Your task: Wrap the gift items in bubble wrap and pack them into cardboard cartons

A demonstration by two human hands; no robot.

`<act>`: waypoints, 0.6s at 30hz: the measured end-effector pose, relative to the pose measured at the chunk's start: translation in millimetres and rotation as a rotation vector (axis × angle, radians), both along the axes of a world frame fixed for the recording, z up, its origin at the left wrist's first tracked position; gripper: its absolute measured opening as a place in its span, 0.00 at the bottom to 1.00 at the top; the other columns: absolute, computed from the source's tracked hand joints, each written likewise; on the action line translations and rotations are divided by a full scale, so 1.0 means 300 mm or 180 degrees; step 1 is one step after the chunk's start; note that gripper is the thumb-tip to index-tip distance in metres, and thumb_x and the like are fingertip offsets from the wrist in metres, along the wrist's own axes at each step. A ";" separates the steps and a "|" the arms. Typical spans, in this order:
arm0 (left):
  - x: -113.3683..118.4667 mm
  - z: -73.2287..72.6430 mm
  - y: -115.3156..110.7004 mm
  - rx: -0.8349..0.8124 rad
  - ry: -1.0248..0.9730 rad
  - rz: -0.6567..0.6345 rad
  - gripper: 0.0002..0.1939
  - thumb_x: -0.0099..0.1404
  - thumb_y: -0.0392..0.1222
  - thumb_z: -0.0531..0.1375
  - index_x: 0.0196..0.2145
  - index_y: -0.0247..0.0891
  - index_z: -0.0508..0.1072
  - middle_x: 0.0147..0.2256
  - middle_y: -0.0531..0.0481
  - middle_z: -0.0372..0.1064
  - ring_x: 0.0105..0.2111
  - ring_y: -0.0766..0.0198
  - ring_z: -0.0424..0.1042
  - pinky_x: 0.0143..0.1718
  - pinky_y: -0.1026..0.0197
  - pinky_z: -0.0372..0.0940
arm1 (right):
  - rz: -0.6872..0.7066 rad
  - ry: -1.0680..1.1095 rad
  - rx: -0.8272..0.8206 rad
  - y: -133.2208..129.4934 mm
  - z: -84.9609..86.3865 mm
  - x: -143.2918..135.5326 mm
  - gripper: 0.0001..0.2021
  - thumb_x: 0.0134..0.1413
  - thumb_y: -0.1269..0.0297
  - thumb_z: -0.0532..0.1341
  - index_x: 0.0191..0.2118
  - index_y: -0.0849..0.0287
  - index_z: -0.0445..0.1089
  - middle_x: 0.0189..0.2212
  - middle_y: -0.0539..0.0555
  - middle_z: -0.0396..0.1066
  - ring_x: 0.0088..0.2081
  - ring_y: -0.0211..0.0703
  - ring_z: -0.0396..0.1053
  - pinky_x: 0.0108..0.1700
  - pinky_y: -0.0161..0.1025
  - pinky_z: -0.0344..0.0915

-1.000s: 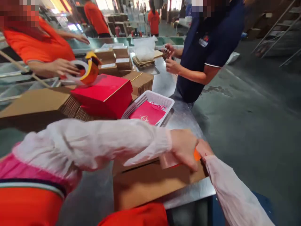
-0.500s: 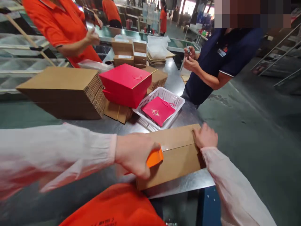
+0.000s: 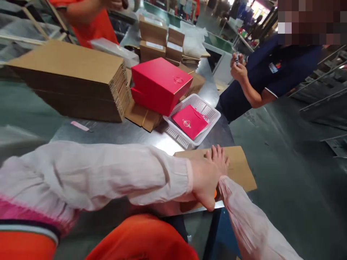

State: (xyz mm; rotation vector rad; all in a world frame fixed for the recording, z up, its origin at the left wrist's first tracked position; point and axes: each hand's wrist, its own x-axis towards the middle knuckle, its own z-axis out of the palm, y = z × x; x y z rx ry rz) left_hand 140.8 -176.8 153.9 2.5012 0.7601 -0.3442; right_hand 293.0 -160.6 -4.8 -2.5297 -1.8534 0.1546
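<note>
Left hand [image 3: 204, 182] is seen closed around an orange tool [image 3: 215, 194], of which only a sliver shows under the palm; what kind of tool it is cannot be told from this view. It is held at the near edge of the carton [image 3: 238, 168], which lies flat on the table [image 3: 130, 133] at its near right corner. Right hand [image 3: 218, 159] is laid on the carton top with fingers spread flat, nothing gripped, and the right forearm is crossed beneath the left wrist.

The carton flaps are found shut and level. Whether the seam is covered along its whole length cannot be told, since both hands and sleeves hide the near half. The work on this carton is judged to be at its near end and well advanced, with release of the tool and removal of the carton not yet done.

Noted beyond the carton: a white basket [image 3: 210, 112] holding a red bag [image 3: 189, 122], a red box [image 3: 161, 85] set on flat card, and a tall stack [image 3: 67, 81] of folded cartons to the left, untouched and judged to be work left over. Small brown boxes [image 3: 159, 41] are stood at the far end. A co-worker in a dark shirt [image 3: 273, 77] is placed at the right of the table, with a small item held in both hands.
</note>
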 end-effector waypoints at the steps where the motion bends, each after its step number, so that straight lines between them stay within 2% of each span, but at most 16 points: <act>1: 0.001 0.001 0.004 -0.0046 0.0144 0.0063 0.33 0.46 0.44 0.72 0.48 0.21 0.77 0.38 0.32 0.77 0.35 0.44 0.75 0.37 0.52 0.68 | -0.0022 -0.0030 0.0000 0.002 0.000 -0.005 0.31 0.69 0.49 0.42 0.72 0.56 0.49 0.73 0.56 0.42 0.73 0.54 0.36 0.70 0.64 0.40; 3: -0.019 -0.005 0.019 0.0011 0.0312 0.0177 0.36 0.49 0.46 0.72 0.51 0.21 0.75 0.41 0.29 0.77 0.36 0.45 0.75 0.35 0.53 0.67 | 0.0005 -0.0091 0.0002 0.012 0.000 -0.018 0.34 0.67 0.46 0.44 0.72 0.58 0.49 0.73 0.59 0.42 0.73 0.57 0.37 0.69 0.65 0.40; 5: -0.089 -0.018 0.031 0.0044 0.0183 0.0233 0.32 0.50 0.48 0.71 0.49 0.26 0.76 0.39 0.34 0.77 0.35 0.48 0.75 0.33 0.55 0.66 | 0.0076 -0.0090 0.0003 0.027 0.006 -0.029 0.35 0.66 0.44 0.44 0.71 0.61 0.50 0.72 0.60 0.43 0.73 0.57 0.37 0.69 0.66 0.39; 8: -0.290 -0.042 0.014 -0.0097 0.0239 0.0378 0.27 0.47 0.50 0.70 0.44 0.36 0.78 0.31 0.44 0.76 0.29 0.51 0.73 0.29 0.56 0.64 | 0.0107 -0.0042 0.0085 0.043 0.017 -0.039 0.36 0.66 0.44 0.42 0.71 0.62 0.52 0.72 0.59 0.45 0.73 0.56 0.38 0.70 0.65 0.37; 11: -0.529 -0.097 -0.030 -0.0223 0.0748 0.0605 0.24 0.46 0.47 0.67 0.43 0.40 0.78 0.30 0.45 0.75 0.28 0.49 0.73 0.28 0.55 0.64 | 0.0141 -0.0021 0.0145 0.052 0.020 -0.037 0.37 0.65 0.43 0.41 0.70 0.63 0.53 0.72 0.59 0.46 0.72 0.56 0.39 0.69 0.66 0.38; 13: -0.645 -0.173 -0.044 -0.0271 0.0910 0.0647 0.24 0.47 0.46 0.65 0.44 0.41 0.77 0.31 0.44 0.76 0.30 0.47 0.75 0.31 0.54 0.66 | 0.0141 -0.0030 0.0144 0.059 0.018 -0.032 0.37 0.65 0.42 0.40 0.70 0.63 0.53 0.71 0.59 0.46 0.72 0.56 0.39 0.69 0.66 0.39; 14: -0.678 -0.224 -0.043 -0.0278 0.0898 0.0629 0.24 0.48 0.46 0.65 0.45 0.41 0.77 0.32 0.43 0.77 0.32 0.45 0.75 0.32 0.53 0.66 | 0.0133 -0.0038 0.0131 0.063 0.017 -0.030 0.38 0.64 0.42 0.39 0.69 0.63 0.54 0.71 0.59 0.47 0.72 0.56 0.39 0.69 0.66 0.39; 16: -0.687 -0.343 -0.022 -0.0261 0.0736 0.0549 0.28 0.49 0.47 0.64 0.49 0.41 0.75 0.34 0.42 0.78 0.34 0.43 0.77 0.34 0.51 0.68 | 0.0117 -0.0062 0.0124 0.070 0.015 -0.028 0.39 0.64 0.41 0.38 0.69 0.63 0.54 0.71 0.60 0.47 0.72 0.56 0.39 0.69 0.66 0.39; 18: -0.632 -0.462 0.010 -0.0248 0.0523 0.0426 0.31 0.49 0.48 0.65 0.52 0.39 0.73 0.35 0.40 0.78 0.35 0.43 0.77 0.35 0.52 0.68 | 0.0110 -0.0071 0.0150 0.070 0.016 -0.028 0.39 0.63 0.41 0.38 0.69 0.64 0.55 0.71 0.60 0.47 0.72 0.55 0.39 0.69 0.65 0.39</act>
